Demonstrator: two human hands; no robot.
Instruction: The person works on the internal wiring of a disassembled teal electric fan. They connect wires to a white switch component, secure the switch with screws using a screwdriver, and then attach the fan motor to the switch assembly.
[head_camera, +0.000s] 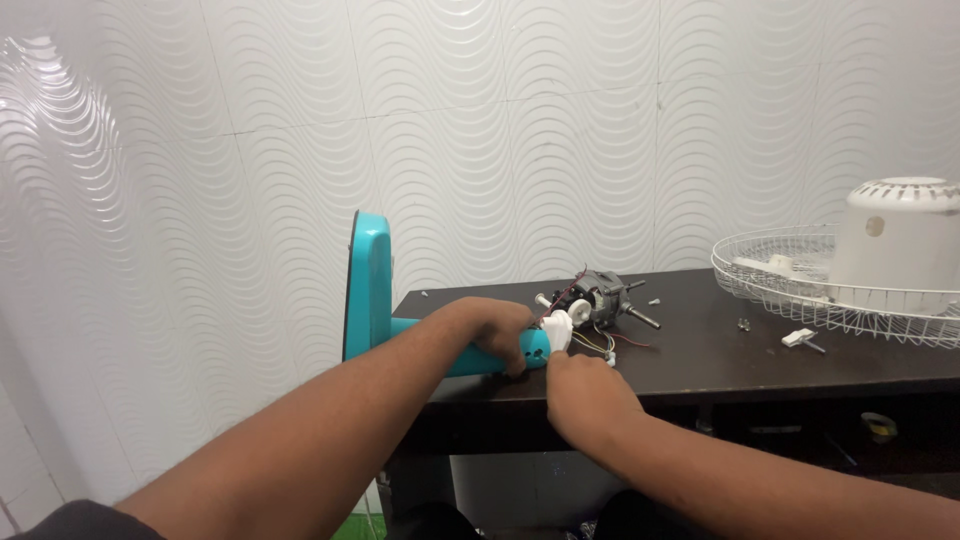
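On the dark bench (700, 360), the left hand (495, 325) wraps its grip around the teal fan stand (375, 300) lying at the bench's left edge, while the right hand (585, 395) pinches the wires (590, 345) beside the bare motor (600, 298).

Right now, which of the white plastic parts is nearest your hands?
The white gear piece at the turquoise fan stand's neck, beside the right hand; the white motor cover sits far right.

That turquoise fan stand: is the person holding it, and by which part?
Yes. The left hand has its grip around the neck of the turquoise fan stand, near its top end. The right hand touches the white plastic piece there; its grip cannot be told.
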